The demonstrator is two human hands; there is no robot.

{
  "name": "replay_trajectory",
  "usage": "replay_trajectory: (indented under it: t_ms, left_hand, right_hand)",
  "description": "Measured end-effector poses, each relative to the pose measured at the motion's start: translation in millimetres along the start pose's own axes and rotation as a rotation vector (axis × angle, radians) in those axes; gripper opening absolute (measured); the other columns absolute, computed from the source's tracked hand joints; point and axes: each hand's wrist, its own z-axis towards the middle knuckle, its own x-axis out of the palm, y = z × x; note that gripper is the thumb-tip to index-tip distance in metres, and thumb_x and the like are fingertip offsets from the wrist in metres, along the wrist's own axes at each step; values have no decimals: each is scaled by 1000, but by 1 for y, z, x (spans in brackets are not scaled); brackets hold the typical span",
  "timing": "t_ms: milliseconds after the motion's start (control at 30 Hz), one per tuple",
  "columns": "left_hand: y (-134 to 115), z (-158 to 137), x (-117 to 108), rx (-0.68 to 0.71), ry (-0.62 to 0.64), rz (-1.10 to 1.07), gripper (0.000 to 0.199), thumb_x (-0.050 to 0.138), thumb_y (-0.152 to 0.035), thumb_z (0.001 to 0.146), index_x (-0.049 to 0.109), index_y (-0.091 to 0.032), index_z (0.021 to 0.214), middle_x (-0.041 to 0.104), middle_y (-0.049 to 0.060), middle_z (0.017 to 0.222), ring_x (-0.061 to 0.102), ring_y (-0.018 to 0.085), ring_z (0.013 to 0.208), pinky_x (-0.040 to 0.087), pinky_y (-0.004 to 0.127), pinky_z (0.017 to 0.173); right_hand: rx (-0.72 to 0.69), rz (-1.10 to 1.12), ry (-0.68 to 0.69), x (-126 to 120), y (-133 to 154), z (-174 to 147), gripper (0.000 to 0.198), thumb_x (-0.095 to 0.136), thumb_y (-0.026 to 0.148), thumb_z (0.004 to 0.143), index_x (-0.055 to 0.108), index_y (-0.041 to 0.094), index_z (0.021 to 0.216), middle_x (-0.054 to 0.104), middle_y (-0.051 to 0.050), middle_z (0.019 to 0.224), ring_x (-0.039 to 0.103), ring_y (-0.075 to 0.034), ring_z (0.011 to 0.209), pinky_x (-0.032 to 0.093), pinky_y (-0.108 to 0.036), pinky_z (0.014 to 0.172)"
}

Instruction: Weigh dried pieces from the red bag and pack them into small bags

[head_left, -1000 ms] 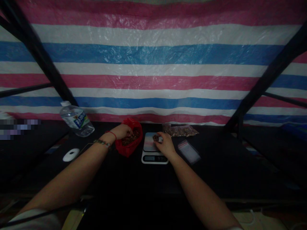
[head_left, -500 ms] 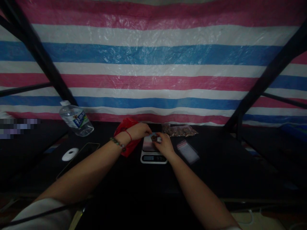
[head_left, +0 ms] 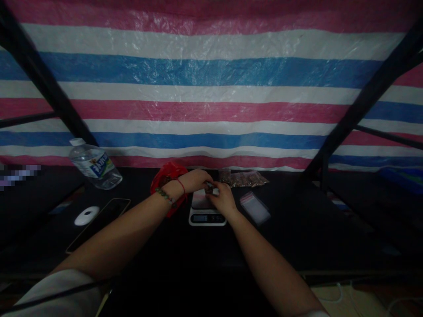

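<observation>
Above the white kitchen scale point(head_left: 207, 222), my two hands meet around a small bag of brown bits point(head_left: 209, 189). My right hand point(head_left: 224, 198) grips it from the right, thumb and fingers closed round its side. My left hand point(head_left: 197, 178) reaches in from the left, its fingertips pinched at the top of the bag. Fingers cover much of the bag, and its contents are too small to make out. Behind my left wrist, which wears a red cord and beads, lies an open red plastic bag point(head_left: 161, 175) with dark bits inside.
Several filled clear bags point(head_left: 246, 178) lie behind the scale. A stack of flat zip bags point(head_left: 255, 208) is to its right. On the left are a water bottle point(head_left: 95, 165), a white round object point(head_left: 86, 215) and a phone point(head_left: 110, 215). Black frame bars point(head_left: 346, 119) flank the table.
My left fingertips have closed in on the bag's top, nearer my right hand. The bag looks turned slightly. The whole view has shifted a little, so things appear further left.
</observation>
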Motion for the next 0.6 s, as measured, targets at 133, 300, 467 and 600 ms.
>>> replay_trajectory:
  t_ms: [133, 300, 467, 600]
  left_hand:
    - [-4, 1, 3, 14, -16, -38, 27, 56, -12, 79, 72, -22, 98, 73, 3, 92, 65, 18, 85, 45, 24, 77]
    - [-5, 1, 4, 33, -66, -66, 25, 56, -11, 79, 72, -21, 95, 72, 4, 91, 64, 17, 85, 46, 25, 79]
    - [-4, 0, -1, 63, -107, -76, 25, 54, -9, 80, 71, -18, 95, 70, 4, 90, 63, 17, 85, 45, 25, 79]
    - [-2, 1, -1, 47, -150, -68, 25, 53, -8, 80, 70, -17, 95, 69, 6, 92, 62, 17, 88, 45, 25, 81]
  right_hand:
    - [10, -3, -16, -1, 0, 0, 36, 72, 22, 67, 68, 19, 103, 69, -7, 97, 59, -25, 95, 45, -39, 89]
    - [2, 16, -58, 0, -2, 1, 33, 70, 23, 68, 68, 20, 101, 70, -6, 97, 61, -25, 94, 46, -38, 88]
    - [-12, 29, -86, -1, -7, 3, 33, 68, 23, 69, 67, 19, 102, 70, -6, 97, 63, -24, 93, 46, -38, 88]
    - [17, 44, -92, -4, -9, 5, 34, 67, 23, 70, 66, 20, 104, 70, -6, 100, 63, -24, 95, 46, -38, 88]
